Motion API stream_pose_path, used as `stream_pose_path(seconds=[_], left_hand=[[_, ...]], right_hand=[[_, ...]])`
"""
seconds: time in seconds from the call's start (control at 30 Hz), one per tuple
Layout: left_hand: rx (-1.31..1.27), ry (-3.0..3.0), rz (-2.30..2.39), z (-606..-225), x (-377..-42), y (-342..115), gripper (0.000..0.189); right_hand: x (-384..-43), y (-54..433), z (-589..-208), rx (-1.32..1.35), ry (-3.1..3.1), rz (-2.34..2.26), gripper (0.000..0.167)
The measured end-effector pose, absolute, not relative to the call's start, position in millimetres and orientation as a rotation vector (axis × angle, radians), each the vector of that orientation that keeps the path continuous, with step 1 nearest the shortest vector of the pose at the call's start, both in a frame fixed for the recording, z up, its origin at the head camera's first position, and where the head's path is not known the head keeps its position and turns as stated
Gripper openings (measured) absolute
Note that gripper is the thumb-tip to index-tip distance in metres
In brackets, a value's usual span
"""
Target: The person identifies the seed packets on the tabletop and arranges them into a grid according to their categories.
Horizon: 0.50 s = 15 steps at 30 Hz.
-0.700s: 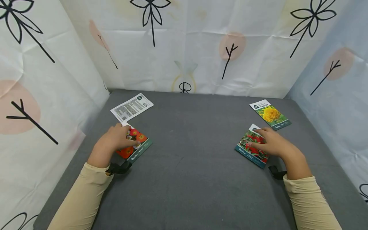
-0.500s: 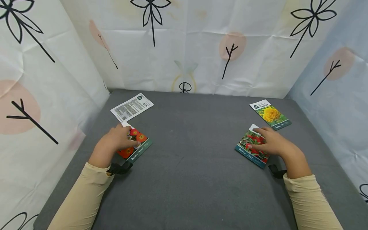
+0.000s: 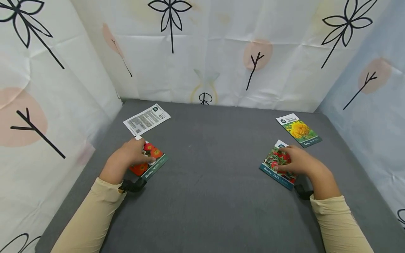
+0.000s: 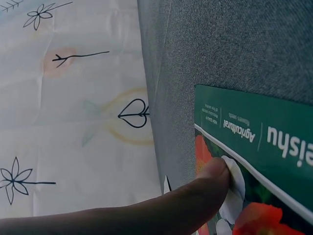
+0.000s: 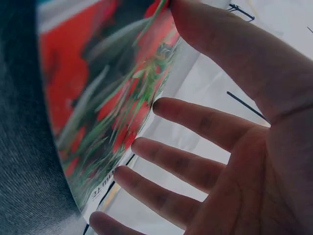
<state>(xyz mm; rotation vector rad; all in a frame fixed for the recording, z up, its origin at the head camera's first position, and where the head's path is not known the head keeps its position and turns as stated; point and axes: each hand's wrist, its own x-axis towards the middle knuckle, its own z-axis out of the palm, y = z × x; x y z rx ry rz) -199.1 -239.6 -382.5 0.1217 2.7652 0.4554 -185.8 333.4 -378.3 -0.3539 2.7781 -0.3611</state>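
In the head view, a seed packet (image 3: 156,154) printed with red-orange flowers lies on the left of the grey table, under my left hand (image 3: 128,156). The left thumb rests on its face, close to the green band; the left wrist view shows this thumb (image 4: 212,178) too, with the other fingers hidden. On the right, a second seed packet (image 3: 273,160) with red flowers lies under my right hand (image 3: 300,160). The right thumb touches its face. Nearly straight, spread fingers (image 5: 181,159) reach its edge in the right wrist view.
Another seed packet (image 3: 299,130), with a yellow flower, lies beyond the right hand. Back side up, a white text-covered packet (image 3: 147,119) lies beyond the left hand. The grey table (image 3: 202,182) is enclosed by white patterned cloth (image 3: 221,59) at the back and sides.
The head view has tilted slightly. My right hand has shifted a little towards me over its packet. The left hand stays on its packet, and the far packets lie as before.
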Motion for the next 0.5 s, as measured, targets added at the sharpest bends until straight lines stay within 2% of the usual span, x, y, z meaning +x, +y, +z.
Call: stream_pose_path(seconds=[0.3, 0.5], left_hand=[[0.086, 2.734, 0.464, -381.7, -198.9, -236.5, 0.064], [0.095, 2.733, 0.477, -379.6, -200.9, -234.6, 0.055]], right_hand=[[-185.2, 335.7, -382.8, -0.337, 2.776, -0.367, 0.088], [-188.9, 335.4, -380.1, -0.354, 2.775, -0.369, 0.086]])
